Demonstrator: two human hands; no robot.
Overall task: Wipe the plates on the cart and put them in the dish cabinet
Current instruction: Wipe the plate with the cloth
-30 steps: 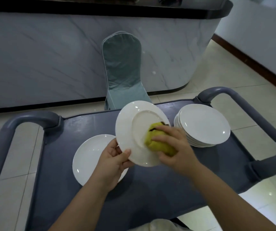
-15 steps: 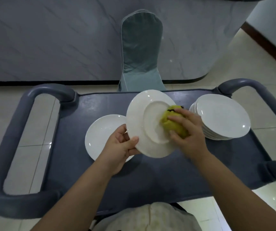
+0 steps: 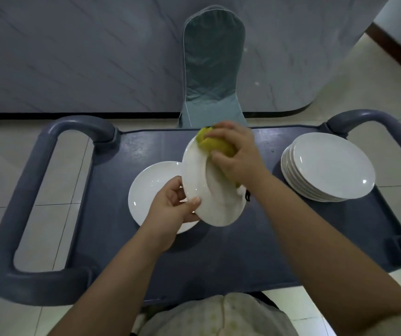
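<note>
At frame centre the left hand [image 3: 170, 207] is pinching the lower rim of a round white ceramic plate [image 3: 201, 190], tilting it above the dark blue cart surface [image 3: 218, 258] so the right hand [image 3: 238, 158], gripping a crumpled yellow-green cloth [image 3: 216, 144], is reaching its upper edge.

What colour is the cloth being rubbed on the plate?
Yellow-green. The cloth shows best in the head view, gripped by the right hand against the plate.
</note>
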